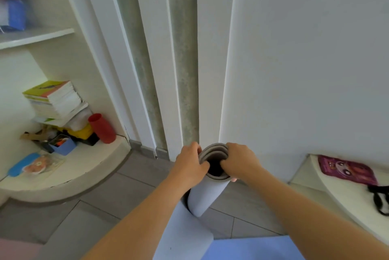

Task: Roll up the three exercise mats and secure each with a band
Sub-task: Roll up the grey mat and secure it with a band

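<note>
Left hand (pixel 191 163): clamped on the left rim of the roll's top end, fingers curled over the outer layers.
Right hand (pixel 240 162): clamped on the opposite rim, fingers curled over the edge toward the hollow core.
Mat (pixel 207 196): grey, standing upright between your two hands, with its foot on the floor (pixel 126 192) below them. The top end shows slack layers with gaps between them.
Loose tail (pixel 181 236): runs from the foot of the roll back toward you, beneath your forearms. Judged from this, the rolling is only part done.
Step in hand: probably tightening the coil before winding in the rest.
Method: hold the outer wrap with your left hand and turn the inner layers with your right until the gaps close. Keep the top edges flush, and tap the foot on the floor if the layers step out of line.
Risk: easing either grip likely lets the coil spring open.
Blue mat (pixel 252 247): flat on the floor, under your right forearm, unrolled.
Band: none at either hand. A black strap (pixel 379 203) lies on the ledge (pixel 336 192) well off to the right of your right hand. Cannot tell whether it is a band.
</note>
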Tool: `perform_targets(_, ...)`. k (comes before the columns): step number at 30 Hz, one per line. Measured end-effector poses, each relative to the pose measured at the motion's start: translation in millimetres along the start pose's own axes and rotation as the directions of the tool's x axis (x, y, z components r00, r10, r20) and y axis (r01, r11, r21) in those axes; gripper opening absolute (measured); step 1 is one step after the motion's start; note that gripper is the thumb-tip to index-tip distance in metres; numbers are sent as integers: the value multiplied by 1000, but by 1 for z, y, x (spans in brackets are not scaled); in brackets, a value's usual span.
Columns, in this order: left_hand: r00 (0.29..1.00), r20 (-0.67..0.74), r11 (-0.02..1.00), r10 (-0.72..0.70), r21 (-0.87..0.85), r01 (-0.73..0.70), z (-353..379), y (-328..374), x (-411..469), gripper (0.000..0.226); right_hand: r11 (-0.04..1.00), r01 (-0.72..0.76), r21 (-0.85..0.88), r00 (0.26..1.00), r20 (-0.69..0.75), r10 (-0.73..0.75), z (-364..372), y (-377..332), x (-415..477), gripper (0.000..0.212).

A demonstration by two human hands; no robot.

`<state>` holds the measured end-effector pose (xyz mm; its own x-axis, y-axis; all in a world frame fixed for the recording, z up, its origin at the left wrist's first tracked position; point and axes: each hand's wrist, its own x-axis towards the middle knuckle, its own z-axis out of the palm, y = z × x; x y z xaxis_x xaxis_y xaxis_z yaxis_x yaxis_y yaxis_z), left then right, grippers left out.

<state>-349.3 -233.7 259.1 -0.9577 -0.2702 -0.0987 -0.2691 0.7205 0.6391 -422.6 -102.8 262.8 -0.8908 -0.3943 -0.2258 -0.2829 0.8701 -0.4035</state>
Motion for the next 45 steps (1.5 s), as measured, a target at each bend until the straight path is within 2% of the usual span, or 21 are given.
perform_targets(3,996,31,996,88,12,-88,-7,-4,0,17,992,112,-66,991,85,-106,-10,6,-5,24)
perform_targets(6,984,76,987,160,18,-162,-11,-5,-2,19,907,346,-241,938,87,-335,-16,0,-11,50)
perform_targets(8,967,133,974,219,28,-225,-10,-2,-4,25,823,463,-330,886,135,-444,-15,-9,-11,43)
perform_targets(10,961,123,967,247,38,-253,-7,-1,-6,27,778,486,-399,872,161,-462,-10,-16,-8,30)
perform_targets(13,967,-6,966,255,45,-255,-7,-4,-6,20,759,460,-461,884,154,-442,-4,-22,-2,24)
perform_targets(17,972,-101,974,214,-45,-220,-20,-20,-13,31,780,400,-482,913,134,-385,1,-23,-1,21)
perform_targets(18,975,-109,980,192,-21,-195,-24,-25,-14,34,795,372,-479,925,119,-361,1,-21,0,20)
perform_targets(20,974,-143,975,177,156,-155,-32,-37,-19,36,825,324,-464,943,84,-323,0,-20,1,20)
perform_targets(22,960,-196,921,201,371,-117,-36,-47,-20,35,848,287,-445,954,54,-294,-2,-20,2,21)
perform_targets(25,951,-256,869,175,493,-27,-36,-54,-18,25,878,227,-422,969,12,-245,-2,-25,3,25)
perform_targets(27,953,-241,851,181,525,-29,-34,-51,-20,13,895,186,-405,976,-26,-214,-6,-27,4,29)
perform_targets(28,938,-244,832,248,549,-77,-32,-48,-22,12,907,163,-389,979,-50,-198,-10,-28,5,31)
perform_targets(30,910,-190,757,368,630,-174,-25,-41,-24,34,925,120,-360,982,-93,-163,-23,-31,8,35)
perform_targets(31,895,-190,740,403,643,-197,-22,-34,-25,38,927,102,-360,983,-109,-150,-30,-33,9,35)
perform_targets(33,861,-182,721,475,642,-262,-17,-23,-27,42,927,68,-368,981,-142,-128,-39,-37,11,32)
perform_targets(35,852,-166,750,497,575,-326,-14,-14,-25,65,936,8,-351,982,-172,-73,-40,-41,14,29)
perform_targets(37,834,-126,712,537,598,-368,-8,-15,-19,85,946,-56,-319,984,-178,-2,-31,-40,14,26)
perform_targets(38,845,-93,710,527,595,-377,-9,-13,-20,85,955,-79,-287,984,-174,29,-26,-38,13,25)
perform_targets(40,877,-18,713,479,591,-377,-12,-12,-24,70,969,-114,-219,986,-141,84,-16,-34,12,26)
perform_targets(42,875,-65,722,479,596,-351,-13,-21,-17,57,979,-117,-166,987,-132,95,-14,-32,13,32)
perform_targets(45,865,-45,741,500,539,-400,-20,-29,-15,53,983,-48,-177,994,-101,30,-13,-29,14,56)
